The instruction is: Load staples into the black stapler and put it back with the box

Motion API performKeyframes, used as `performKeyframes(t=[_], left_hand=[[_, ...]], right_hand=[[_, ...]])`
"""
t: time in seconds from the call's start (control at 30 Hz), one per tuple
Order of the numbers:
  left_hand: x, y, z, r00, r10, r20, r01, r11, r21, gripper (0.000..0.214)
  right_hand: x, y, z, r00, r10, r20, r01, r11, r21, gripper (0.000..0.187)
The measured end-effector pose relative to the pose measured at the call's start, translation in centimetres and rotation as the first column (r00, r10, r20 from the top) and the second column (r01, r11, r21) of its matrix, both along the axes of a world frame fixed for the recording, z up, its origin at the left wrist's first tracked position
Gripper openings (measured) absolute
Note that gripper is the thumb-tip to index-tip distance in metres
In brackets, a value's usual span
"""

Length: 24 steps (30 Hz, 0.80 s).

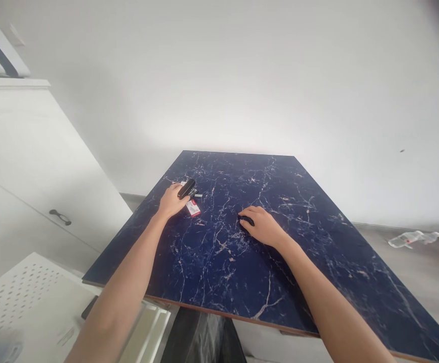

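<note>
My left hand (171,201) is closed around a black stapler (187,187) over the left part of the dark blue marbled table (227,272). Just below the stapler, a small red and white box (193,208) lies on the tabletop. A small pale piece (198,195) shows at the stapler's right side; I cannot tell what it is. Near the middle of the table, my right hand (260,225) has its fingers curled over a small black object (247,220). Most of that object is hidden under the hand, so its kind is unclear.
A white cabinet (34,166) with a dark handle (60,217) stands to the left. Below it is a white panel with round holes (18,292). Behind the table rises a pale wall (238,75). Clear plastic packaging (412,239) lies on the floor at right.
</note>
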<state>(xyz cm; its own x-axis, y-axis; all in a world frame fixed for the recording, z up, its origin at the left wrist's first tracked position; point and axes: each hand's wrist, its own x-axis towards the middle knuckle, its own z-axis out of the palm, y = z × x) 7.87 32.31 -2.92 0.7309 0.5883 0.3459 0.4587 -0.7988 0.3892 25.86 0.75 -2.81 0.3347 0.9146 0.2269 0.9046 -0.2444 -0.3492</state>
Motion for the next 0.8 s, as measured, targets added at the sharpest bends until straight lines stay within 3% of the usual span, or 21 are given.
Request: performKeyframes(t=[0.13, 0.27, 0.33, 0.43, 0.57, 0.7, 0.8], left_hand=[[0.5, -2.3, 0.4, 0.972, -0.233, 0.013, 0.233, 0.971, -0.053, 0.036], [1.7, -7.2, 0.8, 0.844, -0.536, -0.005, 0.533, 0.84, -0.096, 0.046], [2.2, -9.3, 0.9, 0.787, -0.615, -0.037, 0.61, 0.786, -0.1, 0.05], [2.4, -10.6, 0.9, 0.803, -0.585, -0.112, 0.585, 0.81, -0.036, 0.07], [2.3, -10.3, 0.7, 0.842, -0.512, -0.17, 0.527, 0.848, 0.055, 0.091], [2.2, -10.4, 0.4, 0.849, -0.507, -0.147, 0.523, 0.846, 0.105, 0.09], [2.4, -10.5, 0.4, 0.841, -0.528, -0.117, 0.541, 0.828, 0.146, 0.074]], right_hand=[[-0.1, 0.1, 0.0, 1.0, -0.004, 0.007, 0.004, 1.0, 0.006, 0.032], [-0.2, 0.2, 0.2, 0.996, -0.068, -0.062, 0.071, 0.996, 0.049, 0.037], [-0.4, 0.2, 0.4, 0.991, -0.056, -0.12, 0.067, 0.994, 0.087, 0.038], [-0.8, 0.3, 0.7, 0.988, 0.005, -0.155, 0.013, 0.994, 0.11, 0.027], [-1.3, 0.7, 0.6, 0.992, -0.015, -0.128, 0.028, 0.995, 0.095, 0.006], [-1.3, 1.2, 0.2, 0.99, -0.026, -0.137, 0.04, 0.994, 0.104, 0.009], [-0.4, 0.9, 0.5, 0.988, -0.01, -0.154, 0.019, 0.998, 0.06, 0.013]])
